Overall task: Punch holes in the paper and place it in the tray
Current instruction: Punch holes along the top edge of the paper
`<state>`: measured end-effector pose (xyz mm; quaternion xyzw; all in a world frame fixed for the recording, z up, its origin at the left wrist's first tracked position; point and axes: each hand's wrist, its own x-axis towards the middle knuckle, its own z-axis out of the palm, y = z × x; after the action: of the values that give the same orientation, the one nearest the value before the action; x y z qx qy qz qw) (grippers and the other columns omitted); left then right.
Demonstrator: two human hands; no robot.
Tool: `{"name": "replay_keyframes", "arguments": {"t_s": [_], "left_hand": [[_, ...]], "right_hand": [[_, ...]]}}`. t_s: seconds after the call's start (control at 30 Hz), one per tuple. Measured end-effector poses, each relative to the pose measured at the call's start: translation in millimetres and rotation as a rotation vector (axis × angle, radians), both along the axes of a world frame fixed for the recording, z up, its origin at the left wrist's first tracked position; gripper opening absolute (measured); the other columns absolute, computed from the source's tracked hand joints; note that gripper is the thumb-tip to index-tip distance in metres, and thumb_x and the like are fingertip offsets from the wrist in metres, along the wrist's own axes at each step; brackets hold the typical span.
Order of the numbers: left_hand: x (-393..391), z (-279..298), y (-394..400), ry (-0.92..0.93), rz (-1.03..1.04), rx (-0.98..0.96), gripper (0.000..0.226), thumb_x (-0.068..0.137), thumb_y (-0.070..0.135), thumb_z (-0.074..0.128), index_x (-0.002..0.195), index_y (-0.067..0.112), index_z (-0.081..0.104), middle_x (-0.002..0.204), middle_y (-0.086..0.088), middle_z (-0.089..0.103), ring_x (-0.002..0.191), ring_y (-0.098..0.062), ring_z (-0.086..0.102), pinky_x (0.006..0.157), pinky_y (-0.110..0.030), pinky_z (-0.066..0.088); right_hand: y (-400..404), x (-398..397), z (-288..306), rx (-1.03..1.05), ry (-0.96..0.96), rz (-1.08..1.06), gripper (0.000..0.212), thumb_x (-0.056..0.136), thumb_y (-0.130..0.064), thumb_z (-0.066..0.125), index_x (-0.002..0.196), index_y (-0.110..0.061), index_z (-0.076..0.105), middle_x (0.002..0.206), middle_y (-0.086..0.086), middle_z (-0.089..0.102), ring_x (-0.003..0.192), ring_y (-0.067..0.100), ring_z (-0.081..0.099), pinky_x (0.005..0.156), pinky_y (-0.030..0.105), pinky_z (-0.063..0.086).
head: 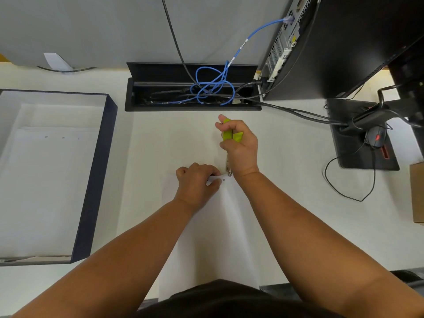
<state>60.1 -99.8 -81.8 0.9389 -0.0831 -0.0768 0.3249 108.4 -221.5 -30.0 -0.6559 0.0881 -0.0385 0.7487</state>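
While your right hand squeezes the green-handled punch at the centre of the frame, your left hand pinches the far edge of the paper just beside the tool's metal tip. That sheet lies on the bench, running from the middle of the frame down to the bottom edge. One small hole shows near your left fingers; whether more exist under your hand, you cannot tell from this view. So the punching looks partway done, and the move to the tray has not begun.

Both grips are clamped: the right curls round the punch handles, the left closes on the paper's edge.

Over at the left of the frame, the dark-walled tray holds a stack of white sheets, and the top one carries a row of small holes near its far edge. Behind your hands, the open cable box holds a tangle of blue and black cables.
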Motion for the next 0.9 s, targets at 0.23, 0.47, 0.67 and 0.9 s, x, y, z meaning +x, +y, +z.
{"name": "replay_keyframes", "arguments": {"t_s": [0.23, 0.47, 0.67, 0.9], "left_hand": [[-0.7, 1.4, 4.0, 0.009, -0.060, 0.012, 0.008, 0.089, 0.033, 0.056, 0.087, 0.033, 0.064, 0.080, 0.016, 0.059, 0.085, -0.008, 0.050, 0.086, -0.035, 0.023], [2.8, 3.9, 19.3, -0.003, -0.026, 0.046, 0.010, 0.088, 0.033, 0.056, 0.082, 0.034, 0.063, 0.075, 0.017, 0.058, 0.082, -0.007, 0.051, 0.085, -0.036, 0.024], [2.6, 10.5, 25.5, -0.019, -0.040, 0.039, 0.007, 0.088, 0.032, 0.058, 0.081, 0.034, 0.061, 0.072, 0.018, 0.057, 0.079, -0.003, 0.051, 0.082, -0.033, 0.021], [3.5, 16.3, 29.4, -0.034, -0.043, 0.026, 0.007, 0.089, 0.031, 0.058, 0.083, 0.035, 0.060, 0.075, 0.021, 0.056, 0.082, -0.004, 0.051, 0.082, -0.030, 0.017]], "right_hand": [[-16.8, 13.0, -2.4, -0.543, 0.146, -0.069, 0.023, 0.084, 0.001, 0.053, 0.101, -0.013, 0.059, 0.112, 0.003, 0.060, 0.095, 0.014, 0.055, 0.083, 0.021, 0.043], [-40.0, 17.2, -12.9, -0.922, 0.177, -0.118, 0.032, 0.086, -0.012, 0.057, 0.118, -0.010, 0.058, 0.123, 0.010, 0.054, 0.107, 0.026, 0.053, 0.083, 0.029, 0.041], [-45.3, -3.1, -35.4, -1.127, 0.307, -0.039, 0.045, 0.087, -0.022, 0.058, 0.127, -0.003, 0.055, 0.136, 0.016, 0.046, 0.114, 0.039, 0.044, 0.089, 0.042, 0.042], [-44.1, -13.4, -27.5, -1.170, 0.239, -0.058, 0.049, 0.091, -0.027, 0.054, 0.135, -0.007, 0.050, 0.141, 0.014, 0.044, 0.127, 0.035, 0.036, 0.102, 0.049, 0.037]]}}
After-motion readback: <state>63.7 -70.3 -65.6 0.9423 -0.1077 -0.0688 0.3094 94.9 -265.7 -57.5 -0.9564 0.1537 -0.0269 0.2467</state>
